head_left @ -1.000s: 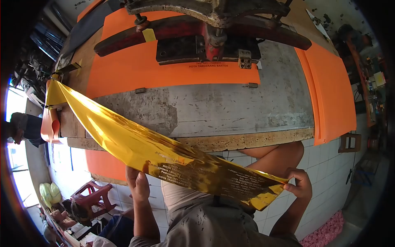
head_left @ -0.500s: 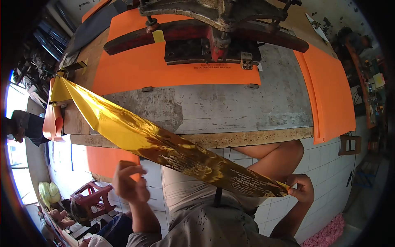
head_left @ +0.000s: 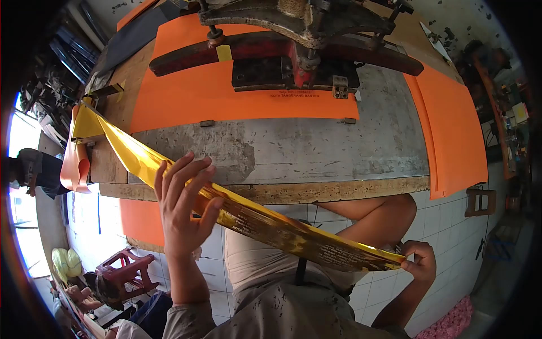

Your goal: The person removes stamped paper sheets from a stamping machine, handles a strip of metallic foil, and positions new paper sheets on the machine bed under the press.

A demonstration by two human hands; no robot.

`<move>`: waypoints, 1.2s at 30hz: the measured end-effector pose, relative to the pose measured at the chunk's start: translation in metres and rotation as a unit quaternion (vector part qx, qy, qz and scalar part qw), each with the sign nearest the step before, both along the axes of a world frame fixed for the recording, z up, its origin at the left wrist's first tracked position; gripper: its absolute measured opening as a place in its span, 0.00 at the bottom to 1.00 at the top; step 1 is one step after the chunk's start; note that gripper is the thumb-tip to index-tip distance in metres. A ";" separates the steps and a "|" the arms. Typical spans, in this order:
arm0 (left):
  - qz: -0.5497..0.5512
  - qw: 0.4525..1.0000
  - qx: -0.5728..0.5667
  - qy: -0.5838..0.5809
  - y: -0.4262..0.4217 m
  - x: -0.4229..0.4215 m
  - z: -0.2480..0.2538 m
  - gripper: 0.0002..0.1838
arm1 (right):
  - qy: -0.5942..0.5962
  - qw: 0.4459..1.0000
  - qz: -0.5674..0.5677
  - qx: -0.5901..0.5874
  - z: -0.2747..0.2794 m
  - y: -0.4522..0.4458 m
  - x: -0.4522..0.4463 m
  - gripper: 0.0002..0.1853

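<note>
A long strip of shiny gold foil (head_left: 271,229) runs slantwise from the far left edge of the table down over my lap. Rows of small printed lettering show on its lower part. My right hand (head_left: 419,260) pinches the strip's lower right end. Against the strip's left part is my left hand (head_left: 186,206), fingers spread and raised, thumb apart; whether the palm presses on the foil I cannot tell. Behind the strip, an orange sheet (head_left: 186,101) with dark printed text lies on the metal plate (head_left: 316,147), partly under the dark press head (head_left: 265,76).
The heavy iron press (head_left: 305,28) overhangs the table. Folded orange sheets (head_left: 451,130) hang over the table's right side. Below the wooden front edge (head_left: 339,189) are my legs. A red plastic stool (head_left: 127,271) stands at lower left. Another person (head_left: 36,172) is at far left.
My left hand has moved up and to the right, from below the foil to against it. The strip has folded narrower. My right hand keeps its pinch and has shifted slightly right.
</note>
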State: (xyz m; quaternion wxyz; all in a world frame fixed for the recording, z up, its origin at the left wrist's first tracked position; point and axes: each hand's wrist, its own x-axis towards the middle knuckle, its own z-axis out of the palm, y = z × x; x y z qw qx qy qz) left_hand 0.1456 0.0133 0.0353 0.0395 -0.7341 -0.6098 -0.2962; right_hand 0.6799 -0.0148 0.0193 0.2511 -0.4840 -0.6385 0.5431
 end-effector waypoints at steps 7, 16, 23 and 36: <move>0.050 0.999 0.013 0.012 -0.001 -0.033 0.002 0.20 | -0.052 0.998 -0.022 0.029 0.005 0.006 -0.002 0.17; 0.076 0.997 0.022 0.014 0.003 -0.068 0.004 0.14 | -0.091 0.994 -0.050 0.042 0.007 0.009 0.012 0.18; 0.011 0.999 -0.011 -0.037 0.011 -0.072 0.018 0.06 | -0.065 0.992 -0.096 0.041 0.004 0.011 0.022 0.23; 0.014 0.972 -0.193 -0.130 -0.036 -0.076 0.039 0.08 | -0.101 0.985 -0.073 0.119 0.039 0.044 0.053 0.23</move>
